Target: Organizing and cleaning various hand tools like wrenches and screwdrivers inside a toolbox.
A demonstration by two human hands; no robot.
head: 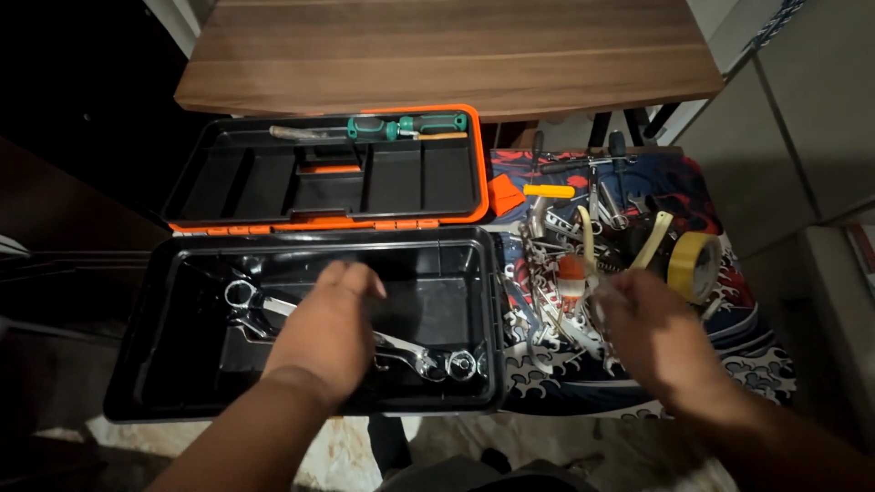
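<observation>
Left hand over the spanners in the black toolbox, right hand over the tool pile.

The left hand hovers palm down, fingers loosely bent, over shiny steel spanners on the floor of the glossy black plastic toolbox; whether it grips one is hidden under the palm. The right hand is blurred over tangled metal tools on a patterned cloth; its grip cannot be told. Beside it lies a yellow tape roll. Behind, an orange-rimmed tray holds a green-handled screwdriver.
</observation>
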